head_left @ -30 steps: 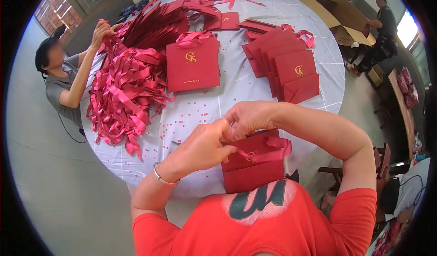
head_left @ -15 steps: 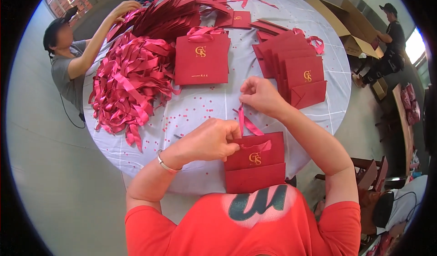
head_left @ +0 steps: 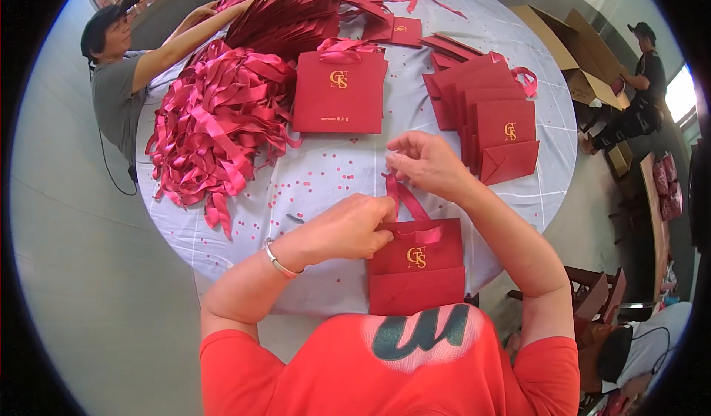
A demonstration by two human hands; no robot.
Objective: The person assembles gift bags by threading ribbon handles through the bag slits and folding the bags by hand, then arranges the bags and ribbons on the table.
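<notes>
A red paper gift bag [head_left: 400, 290] with a gold emblem lies in front of me at the table's near edge, its folded base toward my chest. My left hand [head_left: 363, 227] is closed on the bag's upper left corner, its fingertips partly hidden. A pink ribbon handle [head_left: 426, 236] crosses the bag's front. Another pink ribbon [head_left: 409, 200] rises beyond the top edge, its upper end at the fingertips of my right hand [head_left: 426, 166]. Those fingers are bent with thumb and forefinger near each other, and they seem to pinch the ribbon end.
A heap of pink ribbons [head_left: 222, 127] lies left on the round white-covered table [head_left: 318, 286], beside a finished-looking stack of red bags [head_left: 338, 101]. More bags [head_left: 507, 131] lean at the right. Two people work nearby, one at the left, one by a cardboard box [head_left: 592, 86].
My right hand's fingers have loosened slightly, and the ribbon beneath them sits a bit lower. My left hand stays on the bag. The view has shifted slightly; the person at left leans further in.
</notes>
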